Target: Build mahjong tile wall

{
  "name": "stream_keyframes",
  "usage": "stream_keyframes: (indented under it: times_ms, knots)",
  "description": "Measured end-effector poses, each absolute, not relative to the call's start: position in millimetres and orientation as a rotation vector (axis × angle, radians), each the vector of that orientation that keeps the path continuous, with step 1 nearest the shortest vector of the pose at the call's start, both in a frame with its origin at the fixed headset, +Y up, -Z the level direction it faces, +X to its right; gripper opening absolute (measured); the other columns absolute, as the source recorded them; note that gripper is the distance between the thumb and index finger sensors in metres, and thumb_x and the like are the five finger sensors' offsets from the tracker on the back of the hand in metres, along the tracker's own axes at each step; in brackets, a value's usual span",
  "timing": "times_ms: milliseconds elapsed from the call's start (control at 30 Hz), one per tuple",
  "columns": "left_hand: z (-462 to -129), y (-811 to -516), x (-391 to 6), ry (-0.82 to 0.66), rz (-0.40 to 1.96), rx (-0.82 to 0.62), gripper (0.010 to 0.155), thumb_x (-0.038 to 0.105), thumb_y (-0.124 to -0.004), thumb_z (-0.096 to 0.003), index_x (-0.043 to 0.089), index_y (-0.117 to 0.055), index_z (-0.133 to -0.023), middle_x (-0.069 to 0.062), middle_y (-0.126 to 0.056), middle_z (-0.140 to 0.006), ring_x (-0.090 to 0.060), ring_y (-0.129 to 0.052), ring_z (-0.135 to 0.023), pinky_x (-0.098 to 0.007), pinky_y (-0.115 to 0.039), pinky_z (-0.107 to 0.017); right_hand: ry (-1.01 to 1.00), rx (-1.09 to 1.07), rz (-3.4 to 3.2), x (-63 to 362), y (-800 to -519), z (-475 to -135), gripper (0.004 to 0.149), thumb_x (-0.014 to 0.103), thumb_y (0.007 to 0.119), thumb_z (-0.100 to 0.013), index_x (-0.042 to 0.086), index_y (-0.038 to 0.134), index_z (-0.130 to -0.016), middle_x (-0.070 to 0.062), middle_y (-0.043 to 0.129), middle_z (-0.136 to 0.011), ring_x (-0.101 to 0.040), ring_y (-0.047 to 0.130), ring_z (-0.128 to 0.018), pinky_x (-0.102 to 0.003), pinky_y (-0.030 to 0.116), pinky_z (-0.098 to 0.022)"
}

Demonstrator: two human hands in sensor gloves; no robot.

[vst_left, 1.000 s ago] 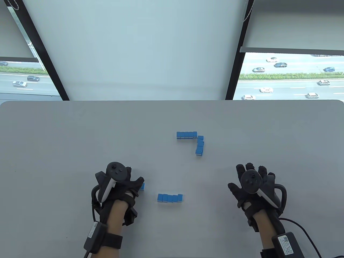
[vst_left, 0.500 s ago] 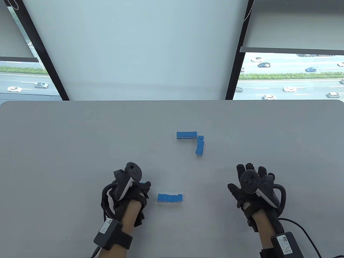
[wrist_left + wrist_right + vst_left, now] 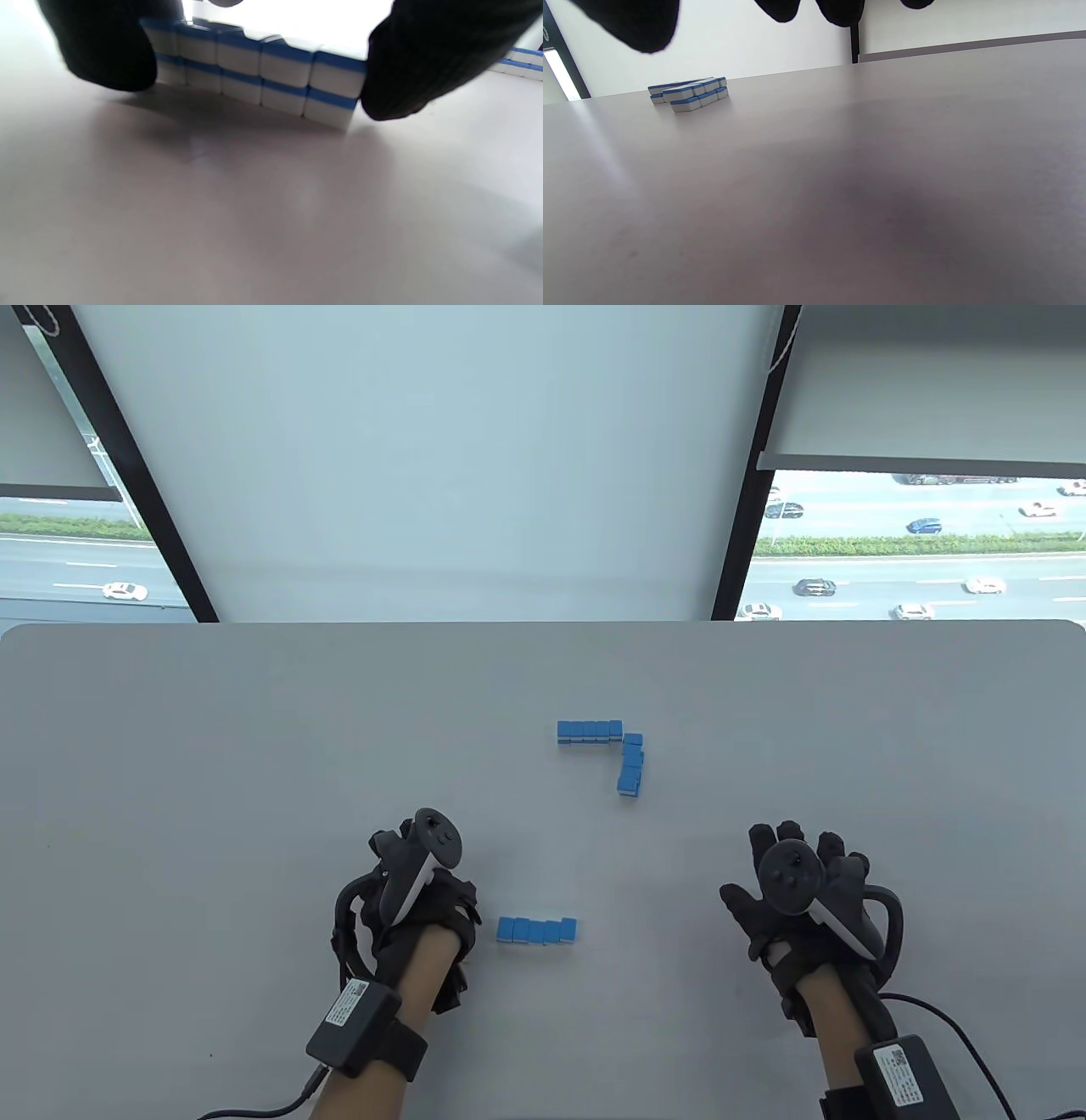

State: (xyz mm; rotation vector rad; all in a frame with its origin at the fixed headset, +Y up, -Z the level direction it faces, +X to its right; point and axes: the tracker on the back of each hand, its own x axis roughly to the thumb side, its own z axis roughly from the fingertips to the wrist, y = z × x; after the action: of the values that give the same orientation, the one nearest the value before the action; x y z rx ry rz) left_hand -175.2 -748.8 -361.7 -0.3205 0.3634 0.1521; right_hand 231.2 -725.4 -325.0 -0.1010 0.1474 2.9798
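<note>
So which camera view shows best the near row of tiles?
Left wrist view: the near row of tiles fills it, two layers stacked, glove fingers at both ends. Table view shows only small blue tops. The right wrist view does not show it.

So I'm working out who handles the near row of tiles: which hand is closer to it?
Left. The left hand sits just beside the left end of the near row of tiles; the right hand rests well off to its right.
</note>
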Motion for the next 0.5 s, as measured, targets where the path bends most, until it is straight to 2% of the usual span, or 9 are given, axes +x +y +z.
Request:
stream_keyframes:
  times_ms: [267, 500]
  knots:
    - [-370, -749, -168, 0.310, 0.080, -0.355, 0.104, 0.057, -0.088, -0.0437, 0.021, -0.016, -0.109, -0.020, -0.023, -0.113, -0.064, -0.069, -0.087, -0.061, -0.085, -0.052, 0.157, -0.115, 2.987, 232, -726, -325, 0.081, 0.066, 0.068, -0.043, 0.028, 0.039, -0.108, -0.007, 0.033, -0.116, -0.057, 0.030, -0.099, -0.070, 0.024, -0.066]
    - [-386, -748, -165, 0.265, 0.068, -0.346, 0.105, 0.058, -0.089, -0.0431, 0.027, -0.011, -0.107, -0.017, -0.022, -0.114, -0.064, -0.072, -0.085, -0.059, -0.086, -0.052, 0.156, -0.134, 2.981, 235, -726, -323, 0.081, 0.066, 0.068, -0.043, 0.028, 0.039, -0.108, -0.008, 0.033, -0.115, -0.057, 0.030, -0.099, -0.070, 0.024, -0.066]
